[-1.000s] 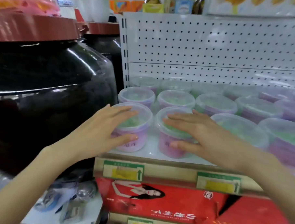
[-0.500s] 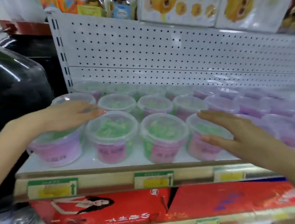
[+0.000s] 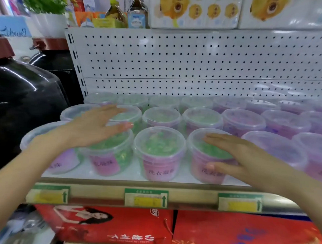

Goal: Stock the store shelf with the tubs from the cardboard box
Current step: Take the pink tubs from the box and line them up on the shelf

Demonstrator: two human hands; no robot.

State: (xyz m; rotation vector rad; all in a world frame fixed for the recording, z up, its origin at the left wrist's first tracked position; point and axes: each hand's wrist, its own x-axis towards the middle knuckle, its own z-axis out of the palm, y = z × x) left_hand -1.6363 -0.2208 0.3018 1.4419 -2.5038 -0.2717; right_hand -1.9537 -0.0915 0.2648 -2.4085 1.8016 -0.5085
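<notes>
Several clear tubs with pink labels and green or purple contents stand in rows on the white shelf (image 3: 128, 175). My left hand (image 3: 93, 126) lies flat with straight fingers on the lid of the second front tub (image 3: 109, 156). My right hand (image 3: 236, 154) rests palm down on the lid of the fourth front tub (image 3: 206, 166), its thumb against the tub's side. Between them stands a front tub (image 3: 159, 153) that neither hand touches. The cardboard box is out of view.
A large black jar (image 3: 22, 101) with a red lid stands close to the shelf's left end. A white pegboard back panel (image 3: 196, 62) rises behind the tubs. Red cartons (image 3: 115, 225) fill the shelf below; price tags (image 3: 146, 197) line the shelf edge.
The view has swung left and nearer. My left hand has moved from the leftmost front tub onto the second one. My right hand has settled flat on the fourth tub's lid.
</notes>
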